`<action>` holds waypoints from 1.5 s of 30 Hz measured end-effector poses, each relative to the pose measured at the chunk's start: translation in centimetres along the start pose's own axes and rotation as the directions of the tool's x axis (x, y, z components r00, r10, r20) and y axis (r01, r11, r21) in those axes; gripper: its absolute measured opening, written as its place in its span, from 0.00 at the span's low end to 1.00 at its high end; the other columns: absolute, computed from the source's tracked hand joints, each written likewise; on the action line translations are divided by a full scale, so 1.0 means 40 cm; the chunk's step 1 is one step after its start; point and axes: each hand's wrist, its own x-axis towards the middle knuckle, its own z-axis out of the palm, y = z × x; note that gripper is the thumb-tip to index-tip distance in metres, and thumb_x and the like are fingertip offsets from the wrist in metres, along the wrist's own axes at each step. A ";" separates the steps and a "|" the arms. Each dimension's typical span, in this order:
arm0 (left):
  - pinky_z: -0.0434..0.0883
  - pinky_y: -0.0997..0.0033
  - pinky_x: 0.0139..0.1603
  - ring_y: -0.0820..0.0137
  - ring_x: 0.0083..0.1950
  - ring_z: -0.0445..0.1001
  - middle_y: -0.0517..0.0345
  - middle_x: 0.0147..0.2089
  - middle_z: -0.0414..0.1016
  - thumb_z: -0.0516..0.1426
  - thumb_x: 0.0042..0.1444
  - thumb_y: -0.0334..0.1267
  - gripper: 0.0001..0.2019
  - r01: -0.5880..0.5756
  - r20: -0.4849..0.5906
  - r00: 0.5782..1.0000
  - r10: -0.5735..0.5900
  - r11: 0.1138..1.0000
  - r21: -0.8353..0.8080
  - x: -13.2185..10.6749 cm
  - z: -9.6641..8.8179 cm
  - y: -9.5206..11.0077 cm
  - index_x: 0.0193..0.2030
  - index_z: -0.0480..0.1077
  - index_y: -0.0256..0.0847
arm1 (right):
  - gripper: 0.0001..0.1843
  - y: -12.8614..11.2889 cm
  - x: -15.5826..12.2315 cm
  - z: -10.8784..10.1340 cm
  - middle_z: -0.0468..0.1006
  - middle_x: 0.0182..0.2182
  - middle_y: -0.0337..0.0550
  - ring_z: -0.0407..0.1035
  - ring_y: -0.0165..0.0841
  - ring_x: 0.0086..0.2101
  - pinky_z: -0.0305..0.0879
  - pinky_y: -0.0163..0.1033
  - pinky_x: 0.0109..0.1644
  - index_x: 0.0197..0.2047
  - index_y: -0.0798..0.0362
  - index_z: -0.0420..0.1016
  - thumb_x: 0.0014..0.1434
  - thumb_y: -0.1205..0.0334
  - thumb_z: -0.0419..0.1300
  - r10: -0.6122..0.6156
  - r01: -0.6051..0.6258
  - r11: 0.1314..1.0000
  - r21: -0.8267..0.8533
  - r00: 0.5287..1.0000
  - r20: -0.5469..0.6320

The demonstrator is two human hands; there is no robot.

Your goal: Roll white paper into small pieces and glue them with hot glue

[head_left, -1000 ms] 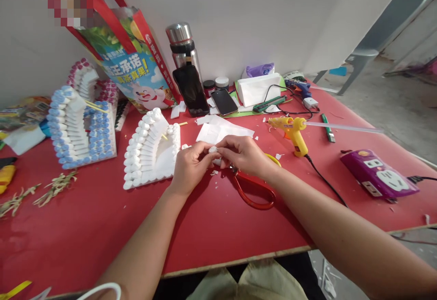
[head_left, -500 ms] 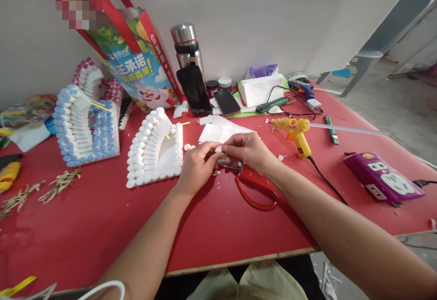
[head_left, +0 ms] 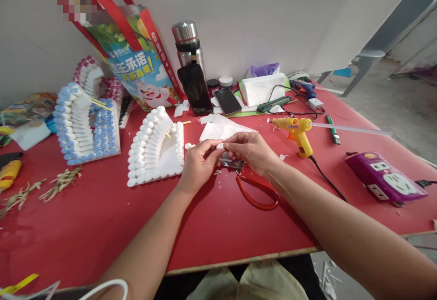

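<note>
Between the fingertips of my left hand and my right hand is a small white piece, too small to name more exactly. Both hands pinch it just above the table. Under my right hand lies a pair of scissors with red handles, its blades partly hidden. Left of my left hand stands a white stepped model, edged with rows of small white rounded pieces. Another small white piece lies between that model and my left hand. White paper sheets are just behind my hands.
A yellow glue gun and a purple power strip are on the right. A blue-and-white model stands left. At the back are a shopping bag, a steel flask, two phones and a green cutter.
The small white piece has turned slightly between my fingertips. Both hands stay in nearly the same place, and the view has shifted a little.
</note>
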 end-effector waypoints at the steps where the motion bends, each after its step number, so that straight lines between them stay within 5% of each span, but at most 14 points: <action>1: 0.74 0.72 0.30 0.72 0.26 0.73 0.57 0.32 0.78 0.60 0.61 0.44 0.13 0.002 0.002 1.000 -0.002 1.000 -0.024 0.000 0.000 0.000 0.48 0.77 0.40 | 0.12 0.000 0.000 0.002 0.75 0.20 0.38 0.66 0.27 0.21 0.61 0.33 0.24 0.28 0.57 0.76 0.44 0.60 0.73 -0.001 0.001 1.000 0.014 1.000 -0.002; 24: 0.72 0.73 0.30 0.72 0.27 0.72 0.57 0.31 0.76 0.56 0.65 0.43 0.13 -0.002 -0.019 1.000 0.001 0.998 -0.057 0.003 0.002 0.012 0.47 0.78 0.40 | 0.16 -0.007 -0.008 0.009 0.78 0.22 0.41 0.71 0.29 0.23 0.68 0.35 0.29 0.29 0.57 0.75 0.45 0.56 0.74 -0.028 0.028 0.996 -0.089 1.000 0.002; 35: 0.69 0.75 0.22 0.74 0.22 0.65 0.63 0.21 0.67 0.62 0.58 0.42 0.08 0.191 0.017 0.979 -0.201 0.896 -0.401 -0.001 0.012 0.004 0.39 0.76 0.40 | 0.10 -0.009 -0.027 0.038 0.77 0.20 0.37 0.72 0.30 0.23 0.67 0.35 0.28 0.28 0.55 0.74 0.47 0.63 0.71 -0.128 0.121 0.981 -0.148 0.991 -0.033; 45: 0.73 0.71 0.33 0.70 0.30 0.74 0.56 0.35 0.77 0.61 0.60 0.46 0.15 0.064 0.033 0.998 -0.059 0.986 -0.152 0.002 0.017 0.020 0.50 0.75 0.42 | 0.12 -0.012 -0.008 0.008 0.76 0.22 0.40 0.68 0.28 0.23 0.63 0.35 0.27 0.28 0.55 0.75 0.46 0.58 0.72 -0.119 0.111 0.983 -0.148 0.992 -0.050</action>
